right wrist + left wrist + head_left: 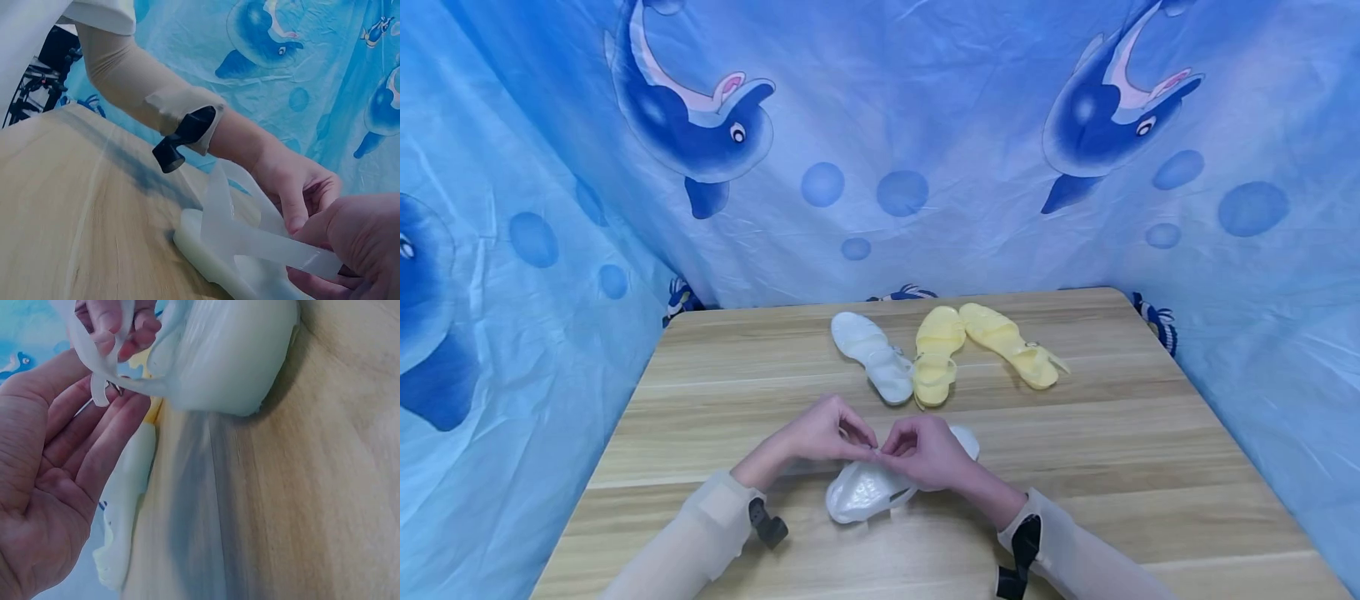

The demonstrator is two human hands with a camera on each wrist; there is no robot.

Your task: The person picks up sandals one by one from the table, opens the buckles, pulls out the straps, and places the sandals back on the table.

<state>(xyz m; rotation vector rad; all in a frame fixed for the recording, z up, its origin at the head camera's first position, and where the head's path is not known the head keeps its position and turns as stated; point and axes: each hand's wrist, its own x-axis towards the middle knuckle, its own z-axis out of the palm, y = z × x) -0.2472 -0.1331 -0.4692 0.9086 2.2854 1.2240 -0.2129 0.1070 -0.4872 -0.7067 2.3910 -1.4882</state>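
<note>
A white translucent sandal point(861, 492) lies on the near part of the table, its toe toward the left. Above it both hands meet at the ankle strap point(269, 244). My left hand point(831, 429) pinches the strap beside a small metal buckle point(116, 389), thumb and fingertips close together. From the other side my right hand point(928, 450) pinches the strap between thumb and fingers. In the left wrist view a loose strap end point(99, 390) hangs past the buckle. The right hand covers part of the sandal's heel half in the head view.
Farther back on the wooden table point(737, 358) lie another white sandal point(861, 337) and two yellow sandals, one upright point(938, 333) in the view and one slanting point(996, 329). Blue dolphin-print curtains point(865, 108) stand behind and along both sides.
</note>
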